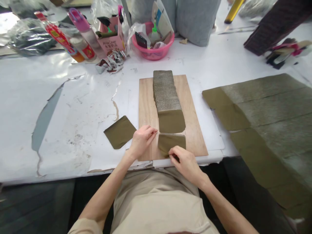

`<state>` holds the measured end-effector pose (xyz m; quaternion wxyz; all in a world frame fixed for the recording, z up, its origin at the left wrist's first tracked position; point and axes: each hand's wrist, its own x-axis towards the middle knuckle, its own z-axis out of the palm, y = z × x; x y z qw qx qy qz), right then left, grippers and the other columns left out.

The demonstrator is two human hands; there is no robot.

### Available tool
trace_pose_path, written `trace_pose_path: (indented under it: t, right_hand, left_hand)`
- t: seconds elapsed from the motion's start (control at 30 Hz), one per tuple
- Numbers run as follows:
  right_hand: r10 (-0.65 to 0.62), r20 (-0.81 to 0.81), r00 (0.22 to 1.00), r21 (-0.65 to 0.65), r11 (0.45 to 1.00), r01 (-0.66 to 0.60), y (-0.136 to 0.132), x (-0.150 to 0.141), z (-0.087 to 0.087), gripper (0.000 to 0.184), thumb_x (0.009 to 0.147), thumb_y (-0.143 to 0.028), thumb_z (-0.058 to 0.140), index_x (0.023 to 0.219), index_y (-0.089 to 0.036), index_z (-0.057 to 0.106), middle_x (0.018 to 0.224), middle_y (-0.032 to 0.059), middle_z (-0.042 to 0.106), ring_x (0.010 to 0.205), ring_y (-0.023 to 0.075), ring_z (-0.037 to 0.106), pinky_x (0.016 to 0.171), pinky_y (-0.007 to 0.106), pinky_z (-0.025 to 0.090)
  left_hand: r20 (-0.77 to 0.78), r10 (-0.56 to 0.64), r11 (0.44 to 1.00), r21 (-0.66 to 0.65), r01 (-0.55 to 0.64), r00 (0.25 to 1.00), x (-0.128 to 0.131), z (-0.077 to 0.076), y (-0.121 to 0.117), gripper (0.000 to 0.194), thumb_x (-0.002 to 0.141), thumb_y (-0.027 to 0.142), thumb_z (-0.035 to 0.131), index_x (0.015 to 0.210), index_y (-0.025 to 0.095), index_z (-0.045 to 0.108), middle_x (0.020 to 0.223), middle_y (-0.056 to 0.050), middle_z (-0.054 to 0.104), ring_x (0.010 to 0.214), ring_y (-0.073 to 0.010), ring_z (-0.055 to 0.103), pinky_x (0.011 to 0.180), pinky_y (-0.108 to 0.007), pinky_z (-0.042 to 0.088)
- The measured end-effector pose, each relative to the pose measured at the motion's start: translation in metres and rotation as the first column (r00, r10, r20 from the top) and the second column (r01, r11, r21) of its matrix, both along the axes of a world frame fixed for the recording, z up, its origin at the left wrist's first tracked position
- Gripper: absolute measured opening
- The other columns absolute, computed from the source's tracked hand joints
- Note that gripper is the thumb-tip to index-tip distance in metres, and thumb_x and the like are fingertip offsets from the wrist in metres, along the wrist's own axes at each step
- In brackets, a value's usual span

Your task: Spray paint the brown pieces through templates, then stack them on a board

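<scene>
A small olive fabric piece (pixel 172 142) lies at the near end of a wooden board (pixel 195 130). My right hand (pixel 184 159) has its fingers closed on the near edge of this piece, which is creased there. My left hand (pixel 143 138) is pinched at the left of the narrow gap between the piece and a long strip of overlapped fabric pieces (pixel 167 94); what its fingertips hold, if anything, is too small to make out. The strip is grey and fuzzy, with smooth olive at its near end. Left of the board rests a separate olive fabric square (pixel 120 132).
Large olive fabric sheets (pixel 273 110) spread over the table's right side and hang past its front edge. At the back stand a pink basket (pixel 154 53), a pink box (pixel 112 42) and several bottles (pixel 85 48). The white table covering (pixel 73 113) is torn at left.
</scene>
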<state>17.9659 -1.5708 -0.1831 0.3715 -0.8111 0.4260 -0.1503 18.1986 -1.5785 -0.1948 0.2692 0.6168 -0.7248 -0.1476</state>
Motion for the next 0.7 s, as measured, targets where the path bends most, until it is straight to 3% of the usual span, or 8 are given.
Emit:
trace_pose_path:
  t: [0.17,0.4,0.5,0.6,0.7]
  right_hand:
    - [0.078,-0.066,0.995,-0.031,0.996,-0.08,0.023,0.022,-0.007,0.011,0.089,-0.01,0.056,0.085,-0.019,0.06,0.085,0.0027,0.065,0.08,0.0183,0.06,0.074,0.031,0.046]
    - [0.193,-0.031,0.981,-0.044,0.98,-0.194,0.015,0.023,-0.006,0.011,0.094,-0.019,0.056,0.086,-0.021,0.063,0.087,0.0021,0.066,0.08,0.0174,0.061,0.073,0.03,0.046]
    - [0.092,0.023,0.996,-0.075,0.993,-0.09,-0.004,0.02,-0.008,0.015,0.097,-0.023,0.051,0.089,-0.022,0.063,0.089,0.003,0.066,0.082,0.0174,0.062,0.074,0.03,0.047]
    - [-0.047,-0.049,0.998,-0.239,0.97,0.033,-0.025,0.022,-0.013,0.011,0.096,-0.022,0.052,0.094,-0.022,0.063,0.095,0.0073,0.064,0.091,0.0229,0.059,0.078,0.036,0.047]
    - [-0.077,-0.173,0.982,-0.338,0.941,0.014,-0.039,0.026,-0.016,0.007,0.092,-0.023,0.059,0.097,-0.02,0.063,0.098,0.0105,0.062,0.094,0.0268,0.054,0.078,0.039,0.045]
  left_hand:
    - [0.045,-0.079,0.995,0.064,0.076,0.996,0.001,-0.004,0.029,0.018,0.095,0.03,0.055,0.086,0.019,0.065,0.08,-0.003,0.064,0.077,-0.0151,0.061,0.069,-0.026,0.047]
    - [0.211,-0.113,0.994,0.027,0.109,0.971,-0.005,-0.01,0.041,0.021,0.098,0.028,0.048,0.095,0.018,0.067,0.083,-0.005,0.064,0.08,-0.0166,0.059,0.069,-0.028,0.047]
    - [0.21,-0.119,0.993,0.022,0.117,0.97,-0.005,-0.01,0.038,0.022,0.098,0.027,0.048,0.092,0.019,0.067,0.082,-0.004,0.064,0.079,-0.0164,0.059,0.068,-0.028,0.046]
    - [0.184,-0.112,0.993,0.045,0.106,0.976,-0.004,-0.009,0.034,0.021,0.097,0.028,0.05,0.088,0.018,0.066,0.084,-0.005,0.064,0.081,-0.0165,0.06,0.071,-0.028,0.047]
    - [0.157,-0.124,0.991,0.078,0.113,0.98,-0.003,-0.008,0.028,0.021,0.096,0.028,0.052,0.084,0.017,0.065,0.083,-0.004,0.064,0.079,-0.0157,0.061,0.071,-0.027,0.047]
